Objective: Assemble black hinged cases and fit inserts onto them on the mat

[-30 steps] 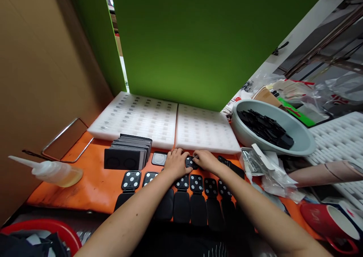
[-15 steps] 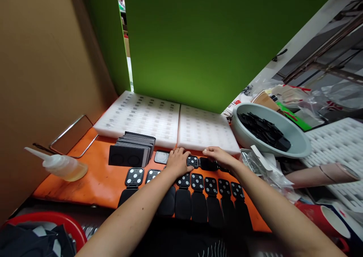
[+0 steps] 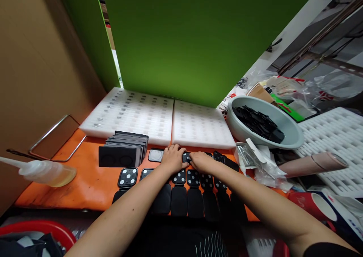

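Several small black hinged cases lie opened out in a row, their upper halves marked with white dots, such as the case (image 3: 179, 177) at mid-row. Behind that row, a dotted black case (image 3: 186, 157) shows between my two hands. My left hand (image 3: 173, 160) grips its left side, with the thumb at the near edge and the fingers at the far edge. My right hand (image 3: 202, 162) has its fingers closed at the case's right side; the fingertips are partly hidden. Left of my left hand lies a pale, glossy square piece (image 3: 155, 155).
White foam trays (image 3: 133, 115) stand behind the hands, before a green panel (image 3: 181, 41). At left are a stack of black cards (image 3: 117, 156) and a squeeze bottle (image 3: 53, 172). A grey basin (image 3: 295, 130) of black pieces and a red mug (image 3: 307, 204) stand at right.
My right hand has moved left and closed in beside my left hand at the dotted case. My left hand keeps its place on it. The whole view has shifted slightly.
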Demonstrator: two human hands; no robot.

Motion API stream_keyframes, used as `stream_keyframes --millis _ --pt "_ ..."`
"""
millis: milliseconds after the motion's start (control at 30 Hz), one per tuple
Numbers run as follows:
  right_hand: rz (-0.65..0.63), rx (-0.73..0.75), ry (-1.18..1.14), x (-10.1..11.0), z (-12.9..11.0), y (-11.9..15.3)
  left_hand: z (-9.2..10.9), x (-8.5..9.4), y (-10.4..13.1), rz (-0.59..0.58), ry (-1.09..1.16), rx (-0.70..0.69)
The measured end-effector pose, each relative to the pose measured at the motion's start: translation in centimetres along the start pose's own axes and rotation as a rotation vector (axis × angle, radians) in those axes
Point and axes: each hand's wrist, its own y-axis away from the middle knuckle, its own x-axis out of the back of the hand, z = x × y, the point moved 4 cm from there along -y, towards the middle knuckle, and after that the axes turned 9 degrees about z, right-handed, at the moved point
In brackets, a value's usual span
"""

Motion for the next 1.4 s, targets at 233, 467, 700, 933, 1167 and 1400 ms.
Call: stream_keyframes --millis 233,467,700,933,1167,1400 --pt "-0.021 0.069 -0.025 -0.1 0.6 -1.2 -0.6 0.1 -0.3 -0.065 0.017 -0.033" --pt "-0.117 -0.201 -0.673 0.9 2.5 0.1 -0.5 0.4 -0.2 -0.096 0.029 -0.025" --pt "0.066 -0.107 -0.455 0.3 0.4 0.3 -0.9 0.2 -0.6 -0.122 0.041 -0.029" --pt "-0.008 0.064 0.01 -0.1 -2.3 -1.8 -1.0 0.2 -0.6 -0.137 0.047 -0.032" --pt "-0.055 0.095 0.003 0.6 -2.0 -2.0 -1.0 0.2 -0.8 -0.165 0.061 -0.027" --pt "-0.127 0.175 -0.062 1.0 -1.5 -1.8 -0.7 0.5 -0.7 -0.132 0.065 0.009"
